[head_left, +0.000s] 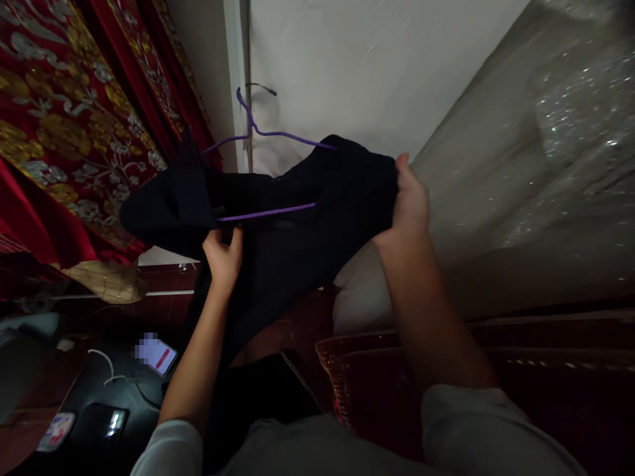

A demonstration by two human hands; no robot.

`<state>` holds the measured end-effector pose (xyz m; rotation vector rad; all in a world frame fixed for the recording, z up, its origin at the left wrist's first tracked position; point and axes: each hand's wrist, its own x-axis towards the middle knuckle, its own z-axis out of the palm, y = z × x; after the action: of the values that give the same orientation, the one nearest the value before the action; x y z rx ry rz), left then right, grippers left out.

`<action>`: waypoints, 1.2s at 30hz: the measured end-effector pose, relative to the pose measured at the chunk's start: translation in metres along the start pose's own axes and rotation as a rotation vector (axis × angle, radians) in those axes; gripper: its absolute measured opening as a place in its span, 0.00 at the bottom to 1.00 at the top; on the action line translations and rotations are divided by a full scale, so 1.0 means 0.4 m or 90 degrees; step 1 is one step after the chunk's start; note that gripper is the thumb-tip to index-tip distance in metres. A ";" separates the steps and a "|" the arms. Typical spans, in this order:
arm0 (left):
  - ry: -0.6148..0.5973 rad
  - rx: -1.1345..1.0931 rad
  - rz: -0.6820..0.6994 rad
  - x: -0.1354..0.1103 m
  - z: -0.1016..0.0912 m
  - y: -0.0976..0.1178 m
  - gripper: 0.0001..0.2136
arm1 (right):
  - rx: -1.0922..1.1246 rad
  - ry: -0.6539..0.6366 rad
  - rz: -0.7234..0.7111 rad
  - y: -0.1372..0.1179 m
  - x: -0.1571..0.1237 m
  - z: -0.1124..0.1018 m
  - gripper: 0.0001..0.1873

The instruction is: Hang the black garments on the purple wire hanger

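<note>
A dark navy or black shirt (pixel 292 264) hangs on a purple hanger (pixel 292 137), its neck opening spread so that the hanger's lower bar shows across it. The hanger's hook is up near a white frame edge by the wall. My left hand (pixel 223 256) pinches the front edge of the garment just below the bar. On the other side my right hand (pixel 411 201) grips the garment at its right shoulder, thumb pointing up; its fingers are mostly hidden behind the cloth.
A red curtain (pixel 84 99) with gold and silver flowers hangs at the left. Large plastic-wrapped goods (pixel 536 198) lean at the right, above a dark red glossy piece (pixel 446 370). At lower left, a lit phone (pixel 157 354) and a dark phone (pixel 102 423) lie on a black surface with a white cable (pixel 106 363).
</note>
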<state>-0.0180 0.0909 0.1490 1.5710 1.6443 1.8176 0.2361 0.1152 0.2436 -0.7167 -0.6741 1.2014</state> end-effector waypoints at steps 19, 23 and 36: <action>0.068 -0.045 0.015 0.028 0.001 -0.069 0.25 | -0.012 -0.006 -0.115 0.059 -0.017 -0.020 0.26; 0.048 -0.053 -0.018 0.052 0.014 -0.075 0.09 | -0.030 -0.037 -0.153 0.068 -0.017 -0.032 0.23; -0.350 -0.380 -0.076 -0.268 0.032 0.258 0.07 | -0.148 0.192 -0.316 0.169 -0.097 -0.088 0.24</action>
<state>0.0822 -0.0170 0.1736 1.4645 0.8293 1.4411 0.2159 0.0865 0.1656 -0.8421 -0.6912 0.5517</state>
